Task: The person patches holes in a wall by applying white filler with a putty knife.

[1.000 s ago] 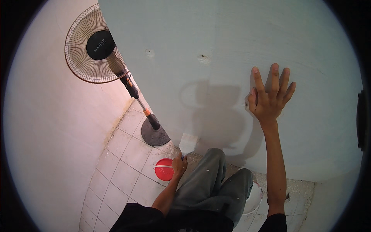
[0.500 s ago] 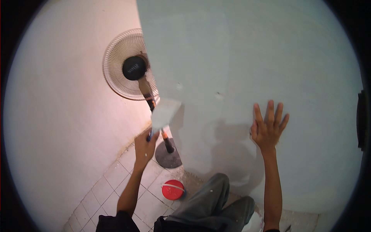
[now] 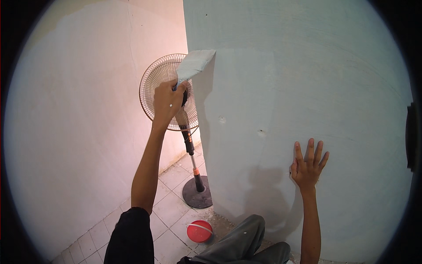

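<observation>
My left hand is raised and gripped around the handle of a wide flat trowel coated in pale grey-blue plaster. The blade's far end touches the pale blue-grey wall near its left edge. My right hand lies flat on the same wall lower to the right, fingers spread, holding nothing. Two small pits mark the wall between the hands.
A pedestal fan stands on its round dark base in the corner behind my left arm. A red round container sits on the white tiled floor. A pinkish wall fills the left. My bent knee is below.
My left hand left the red container on the floor, rose with the trowel and brought its blade up against the wall. The view tilted upward; my right hand stayed on the wall.
</observation>
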Tool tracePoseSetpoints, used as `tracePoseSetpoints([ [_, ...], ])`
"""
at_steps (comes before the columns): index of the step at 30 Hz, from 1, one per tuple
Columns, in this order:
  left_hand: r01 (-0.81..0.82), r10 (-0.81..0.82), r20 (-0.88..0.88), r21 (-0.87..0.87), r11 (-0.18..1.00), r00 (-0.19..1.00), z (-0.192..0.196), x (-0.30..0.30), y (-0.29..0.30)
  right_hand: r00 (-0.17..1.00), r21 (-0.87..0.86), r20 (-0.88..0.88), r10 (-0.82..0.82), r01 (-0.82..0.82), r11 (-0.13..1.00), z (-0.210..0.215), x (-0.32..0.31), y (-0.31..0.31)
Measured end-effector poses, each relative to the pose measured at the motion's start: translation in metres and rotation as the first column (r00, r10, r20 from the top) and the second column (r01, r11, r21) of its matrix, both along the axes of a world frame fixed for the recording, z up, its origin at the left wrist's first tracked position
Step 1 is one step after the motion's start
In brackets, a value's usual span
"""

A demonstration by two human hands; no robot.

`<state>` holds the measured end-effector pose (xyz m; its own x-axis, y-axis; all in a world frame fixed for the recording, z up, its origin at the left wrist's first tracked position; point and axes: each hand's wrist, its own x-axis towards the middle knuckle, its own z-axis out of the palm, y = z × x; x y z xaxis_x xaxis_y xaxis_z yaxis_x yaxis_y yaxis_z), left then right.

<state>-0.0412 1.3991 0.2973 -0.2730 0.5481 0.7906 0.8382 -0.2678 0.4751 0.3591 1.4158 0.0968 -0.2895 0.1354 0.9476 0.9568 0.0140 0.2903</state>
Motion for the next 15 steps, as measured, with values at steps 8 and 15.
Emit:
tracePoseSetpoints([
  [8,0.033,-0.033,0.008,-0.025,0.999,0.999,-0.023,0.0,0.002,1.0,0.006,-0.002,-0.004,0.004,1.0,0.0,-0.001,-0.008],
  [15,0.078,-0.078,-0.01,0.005,0.997,0.997,-0.139,-0.004,0.015,1.0,-0.008,-0.017,0.011,-0.011,1.0,-0.004,-0.004,0.005],
])
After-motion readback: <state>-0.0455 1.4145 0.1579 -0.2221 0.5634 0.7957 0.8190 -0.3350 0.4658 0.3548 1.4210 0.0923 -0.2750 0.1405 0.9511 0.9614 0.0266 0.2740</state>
